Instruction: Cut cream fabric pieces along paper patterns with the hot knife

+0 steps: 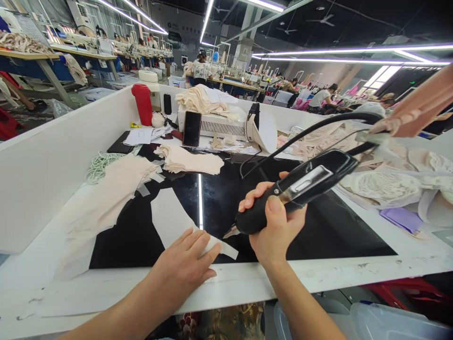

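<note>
My left hand [191,257] lies flat with fingers stretched out, pressing on a pale cut fabric piece [168,212] at the near edge of a glossy black mat [123,245]. My right hand [278,226] is wrapped round a corded black handheld tool [304,182] with a pointed metal tip. That tip is angled down to the left, close to the narrow end of the fabric piece; whether it touches is unclear. A stack of cream fabric pieces [193,160] rests farther back on the mat. More pale fabric pieces [95,203] lie along the left side.
A black cord [304,132] arches behind the tool. At the back stand a red cup [142,105], a phone [192,128] and a white vented box [221,127]. Lacy fabric [385,186] is heaped at right. White side panels [53,156] border the table.
</note>
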Motion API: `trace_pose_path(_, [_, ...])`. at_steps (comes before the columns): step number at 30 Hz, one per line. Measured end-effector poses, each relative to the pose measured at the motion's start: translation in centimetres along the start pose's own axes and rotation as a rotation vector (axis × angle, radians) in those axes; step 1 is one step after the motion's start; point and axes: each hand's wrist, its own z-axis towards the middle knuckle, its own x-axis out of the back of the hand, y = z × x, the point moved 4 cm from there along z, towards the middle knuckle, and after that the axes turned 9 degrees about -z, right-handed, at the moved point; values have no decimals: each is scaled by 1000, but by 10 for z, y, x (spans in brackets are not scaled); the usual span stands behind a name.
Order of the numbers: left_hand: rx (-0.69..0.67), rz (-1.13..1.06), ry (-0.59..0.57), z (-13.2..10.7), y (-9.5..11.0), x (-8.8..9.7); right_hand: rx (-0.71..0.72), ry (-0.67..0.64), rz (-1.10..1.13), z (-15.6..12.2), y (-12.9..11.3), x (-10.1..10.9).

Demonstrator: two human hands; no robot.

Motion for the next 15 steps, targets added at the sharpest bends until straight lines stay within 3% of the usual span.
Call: trace_pose_path(15, [17, 29, 51, -2, 2, -7, -23, -52, 29, -1, 4, -13])
